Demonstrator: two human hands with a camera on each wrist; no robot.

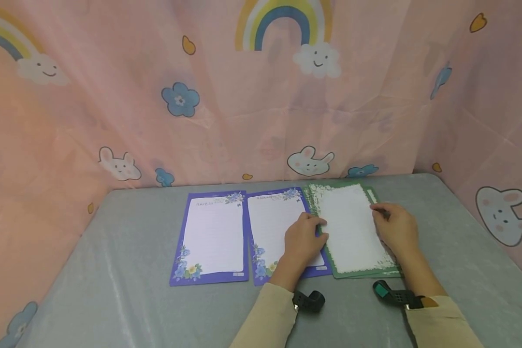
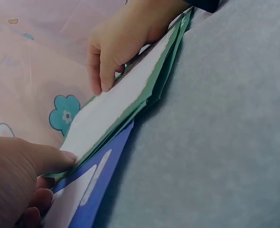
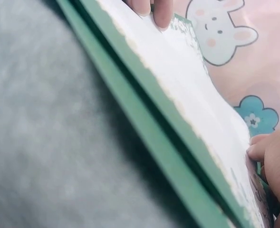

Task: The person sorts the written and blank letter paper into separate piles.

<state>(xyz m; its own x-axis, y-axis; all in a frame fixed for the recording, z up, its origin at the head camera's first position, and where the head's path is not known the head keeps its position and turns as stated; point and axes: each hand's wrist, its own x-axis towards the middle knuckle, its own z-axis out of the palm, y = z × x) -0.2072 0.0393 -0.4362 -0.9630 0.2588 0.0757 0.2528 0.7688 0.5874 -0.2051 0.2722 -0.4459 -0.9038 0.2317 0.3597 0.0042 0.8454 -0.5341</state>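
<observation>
A white sheet of paper with a green leafy border lies at the right, over at least one other green-edged sheet. My left hand pinches its left edge; the left wrist view shows the thumb on top and fingers lower down. At the opposite edge my right hand pinches the paper, fingertips on its upper right side. Green layers stand slightly apart along the near edge in the right wrist view. Under my left forearm lies a purple-bordered sheet, partly hidden, its right side meeting the green ones.
Another purple-bordered sheet with blue flowers and handwriting at its top lies to the left. All the paper rests on a grey cloth-covered table. A pink curtain with rainbows and rabbits hangs behind and at both sides.
</observation>
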